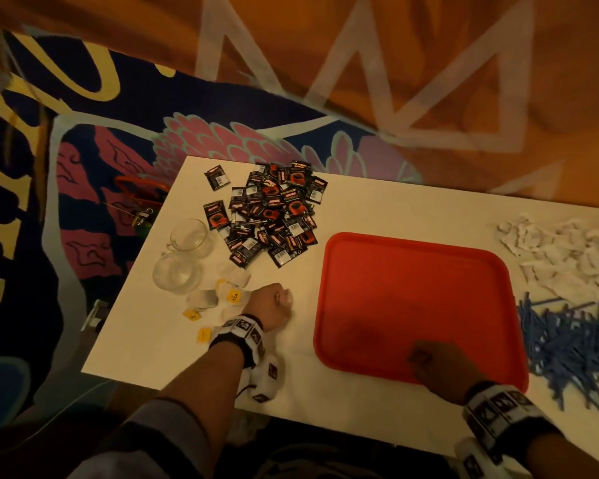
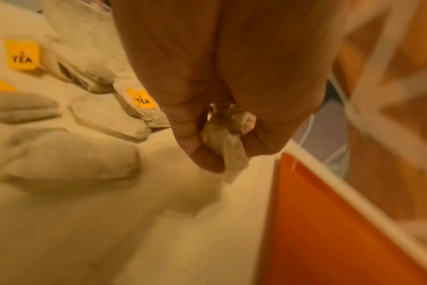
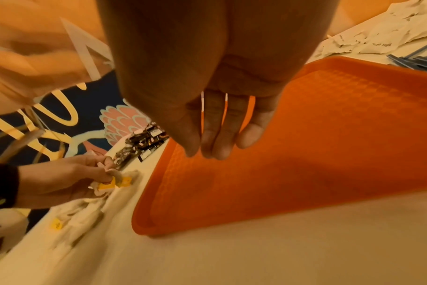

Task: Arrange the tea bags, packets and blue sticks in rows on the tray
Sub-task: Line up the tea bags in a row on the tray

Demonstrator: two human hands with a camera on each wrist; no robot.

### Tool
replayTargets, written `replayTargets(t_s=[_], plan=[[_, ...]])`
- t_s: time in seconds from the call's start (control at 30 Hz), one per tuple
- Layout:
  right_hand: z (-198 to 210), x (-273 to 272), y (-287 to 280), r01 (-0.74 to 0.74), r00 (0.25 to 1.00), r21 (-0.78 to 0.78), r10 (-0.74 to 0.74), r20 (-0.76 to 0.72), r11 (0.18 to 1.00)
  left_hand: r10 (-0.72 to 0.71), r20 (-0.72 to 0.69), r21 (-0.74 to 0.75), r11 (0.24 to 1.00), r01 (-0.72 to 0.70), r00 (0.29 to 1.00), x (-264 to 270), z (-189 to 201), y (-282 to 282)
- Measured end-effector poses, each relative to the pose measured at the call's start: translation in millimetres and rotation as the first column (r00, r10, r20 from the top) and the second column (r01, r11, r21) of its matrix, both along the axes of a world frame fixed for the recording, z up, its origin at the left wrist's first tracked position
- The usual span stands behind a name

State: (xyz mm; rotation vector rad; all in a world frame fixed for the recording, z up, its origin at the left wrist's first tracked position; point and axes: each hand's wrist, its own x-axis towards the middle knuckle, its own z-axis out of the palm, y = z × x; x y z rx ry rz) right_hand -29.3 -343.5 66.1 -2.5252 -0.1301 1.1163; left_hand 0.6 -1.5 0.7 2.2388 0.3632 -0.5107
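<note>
While left hand (image 2: pixel 222 108) pinches soft paper tea bag (image 2: pixel 226 152), right hand (image 3: pixel 215 108) hovers, fingers straight, apparently above textured red tray (image 3: pixel 329 146).

A white surface (image 1: pixel 377 209) carries a red tray (image 1: pixel 419 305) near its middle. Left of the tray lies a loose group of tea bags (image 1: pixel 222 299) with yellow tags; beyond these stand two clear glass cups (image 1: pixel 184 257). Off the tray's far left corner sits a heap of black packets (image 1: pixel 273 212). Right of the tray lie white packets (image 1: pixel 567 250) and blue sticks (image 1: pixel 571 347).
</note>
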Motion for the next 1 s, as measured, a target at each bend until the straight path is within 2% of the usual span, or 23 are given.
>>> replayTargets(t_s=[0.07, 0.17, 0.27, 0.37, 0.47, 0.63, 0.7, 0.77, 0.83, 0.9, 0.97, 1.0], plan=[[10, 8, 5, 0.017, 0.999, 0.046, -0.019, 0.029, 0.999, 0.171, -0.04, -0.203, 0.963, -0.176, 0.984, 2, 19, -9], [26, 26, 13, 0.018, 0.993, 0.147, -0.035, 0.115, 0.989, 0.282, -0.166, -0.487, 0.81, -0.327, 0.945, 9, 55, -33], [37, 48, 17, 0.031, 0.98, 0.313, -0.091, 0.178, 0.949, 0.211, -0.243, -0.669, 0.671, -0.321, 0.947, 17, 87, -63], [49, 65, 25, 0.078, 0.976, 0.534, -0.174, 0.132, 0.842, 0.115, -0.24, -0.77, 0.582, -0.261, 0.964, 26, 112, -92], [55, 78, 30, 0.158, 0.974, 0.67, -0.225, 0.013, 0.725, 0.086, -0.229, -0.831, 0.501, -0.241, 0.97, 33, 125, -119], [53, 95, 11, 0.194, 0.96, 0.747, -0.278, -0.013, 0.635, 0.213, -0.259, -0.867, 0.379, -0.323, 0.942, 40, 126, -146], [54, 99, 4, 0.222, 0.949, 0.759, -0.315, -0.024, 0.612, 0.304, -0.315, -0.853, 0.325, -0.409, 0.899, 42, 121, -153], [54, 101, -2, 0.297, 0.925, 0.785, -0.367, -0.096, 0.543, 0.386, -0.405, -0.824, 0.239, -0.514, 0.829, 43, 117, -157], [51, 104, -7, 0.363, 0.896, 0.785, -0.42, -0.146, 0.502, 0.407, -0.51, -0.793, 0.12, -0.598, 0.758, 42, 112, -160], [44, 106, -10, 0.382, 0.881, 0.776, -0.452, -0.141, 0.502, 0.399, -0.579, -0.763, 0.043, -0.645, 0.711, 41, 108, -163], [39, 107, -11, 0.401, 0.866, 0.777, -0.477, -0.149, 0.486, 0.395, -0.595, -0.74, 0.072, -0.669, 0.7, 42, 104, -166], [37, 108, -11, 0.421, 0.852, 0.777, -0.498, -0.162, 0.467, 0.391, -0.583, -0.733, 0.127, -0.668, 0.713, 43, 103, -166]])
